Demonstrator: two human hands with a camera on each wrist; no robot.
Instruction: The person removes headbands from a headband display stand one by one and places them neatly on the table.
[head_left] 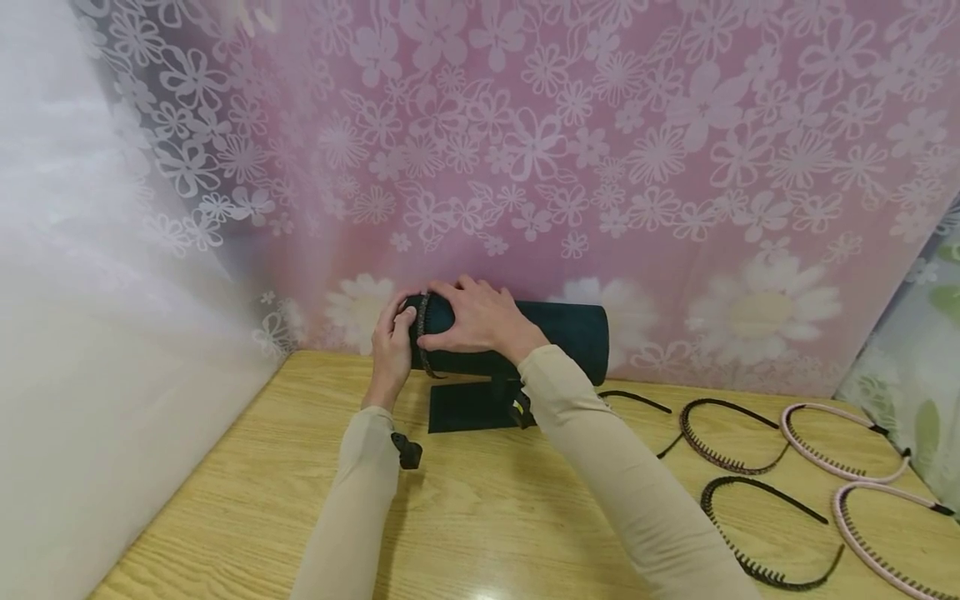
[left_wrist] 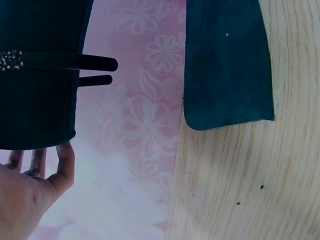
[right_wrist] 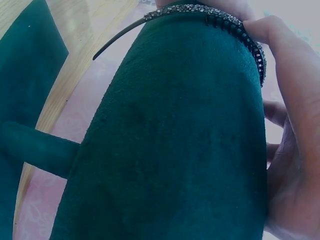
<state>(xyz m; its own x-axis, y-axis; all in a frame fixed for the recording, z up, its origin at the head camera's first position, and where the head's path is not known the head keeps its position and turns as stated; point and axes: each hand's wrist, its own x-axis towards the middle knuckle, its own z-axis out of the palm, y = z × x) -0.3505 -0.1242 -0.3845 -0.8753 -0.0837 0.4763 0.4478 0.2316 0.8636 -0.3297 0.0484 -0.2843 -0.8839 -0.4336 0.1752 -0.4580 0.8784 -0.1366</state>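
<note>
A dark teal padded headband display stand [head_left: 570, 333] lies horizontally on its post, above a flat base [head_left: 461, 410]. Around its left end sits a dark headband [right_wrist: 200, 8] studded with glittering stones and lined with small comb teeth; its thin tips [left_wrist: 100, 62] stick out past the roll in the left wrist view. My left hand [head_left: 390, 354] holds the left end of the roll, thumb at the front and fingers at the end face. Arching over the roll, my right hand [head_left: 483, 321] grips the headband with thumb and forefinger; the other fingers are partly hidden behind the roll.
On the wooden table [head_left: 300, 483], several more toothed headbands lie at the right: dark ones [head_left: 750, 479] nearer the stand and pink ones [head_left: 843, 477] farther out. A pink floral curtain [head_left: 525, 167] hangs right behind the stand. White sheeting [head_left: 90, 333] borders the left side.
</note>
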